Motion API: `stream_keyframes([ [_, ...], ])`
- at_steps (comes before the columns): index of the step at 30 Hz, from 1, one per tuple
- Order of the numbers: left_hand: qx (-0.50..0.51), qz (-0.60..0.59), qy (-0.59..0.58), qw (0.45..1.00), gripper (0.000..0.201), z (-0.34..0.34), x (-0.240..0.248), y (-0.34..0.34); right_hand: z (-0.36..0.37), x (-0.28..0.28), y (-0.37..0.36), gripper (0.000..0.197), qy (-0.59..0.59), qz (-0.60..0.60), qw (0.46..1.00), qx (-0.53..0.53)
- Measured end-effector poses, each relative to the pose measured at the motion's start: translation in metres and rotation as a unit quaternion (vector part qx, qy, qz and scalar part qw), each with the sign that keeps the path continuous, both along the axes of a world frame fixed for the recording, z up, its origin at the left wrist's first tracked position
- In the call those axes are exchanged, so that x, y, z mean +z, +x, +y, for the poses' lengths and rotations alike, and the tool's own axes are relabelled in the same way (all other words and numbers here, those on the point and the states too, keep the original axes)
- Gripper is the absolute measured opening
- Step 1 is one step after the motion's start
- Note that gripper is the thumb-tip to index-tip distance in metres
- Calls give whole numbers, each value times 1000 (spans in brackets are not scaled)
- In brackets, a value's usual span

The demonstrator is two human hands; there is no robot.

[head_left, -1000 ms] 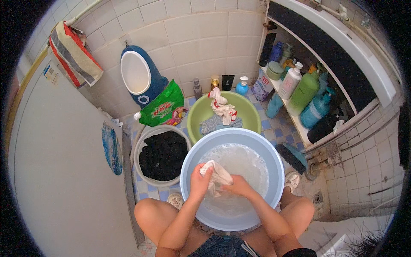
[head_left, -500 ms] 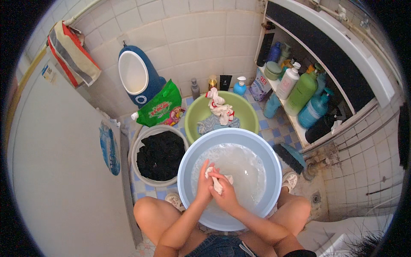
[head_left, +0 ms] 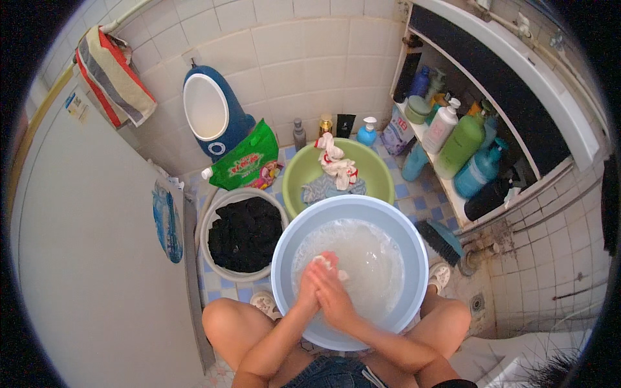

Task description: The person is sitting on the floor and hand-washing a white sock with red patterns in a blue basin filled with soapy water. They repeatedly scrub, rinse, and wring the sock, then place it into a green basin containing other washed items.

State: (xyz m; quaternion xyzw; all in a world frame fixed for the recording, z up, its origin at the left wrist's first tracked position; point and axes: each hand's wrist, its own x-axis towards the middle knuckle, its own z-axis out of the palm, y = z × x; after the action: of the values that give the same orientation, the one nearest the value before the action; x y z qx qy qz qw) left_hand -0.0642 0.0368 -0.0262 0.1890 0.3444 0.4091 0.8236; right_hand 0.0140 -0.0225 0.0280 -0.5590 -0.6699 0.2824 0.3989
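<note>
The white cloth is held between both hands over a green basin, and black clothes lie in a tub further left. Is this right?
No: the head view shows the left hand and right hand holding the white cloth over a light blue basin, not green; the rest stands.

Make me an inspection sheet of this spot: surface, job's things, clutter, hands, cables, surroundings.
Surface: blue-and-white floor tiles.
Job's things: white cloth; light-blue basin of cloudy, foamy water.
Clutter: green basin holding clothes; pale tub of dark clothes; green pouch; brush.
Hands: left hand and right hand pressed together over the light-blue basin, cloth between them; blurred.
Cables: nothing seen for certain.
Surroundings: tiled wall; shelf of bottles at right.
</note>
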Motion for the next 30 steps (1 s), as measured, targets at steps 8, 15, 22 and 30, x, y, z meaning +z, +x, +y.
stream_keyframes([
  [8,-32,116,78,990,38,-9,37,17,14,-19,20,43,-67,212,967,-125],
  [15,-92,94,54,990,40,-22,13,14,10,-31,22,44,-32,203,969,-137],
  [22,-36,107,18,993,27,-12,34,14,4,-19,11,45,3,87,993,-77],
  [30,-92,94,78,988,34,-27,23,16,27,-37,60,42,-70,230,958,-157],
])
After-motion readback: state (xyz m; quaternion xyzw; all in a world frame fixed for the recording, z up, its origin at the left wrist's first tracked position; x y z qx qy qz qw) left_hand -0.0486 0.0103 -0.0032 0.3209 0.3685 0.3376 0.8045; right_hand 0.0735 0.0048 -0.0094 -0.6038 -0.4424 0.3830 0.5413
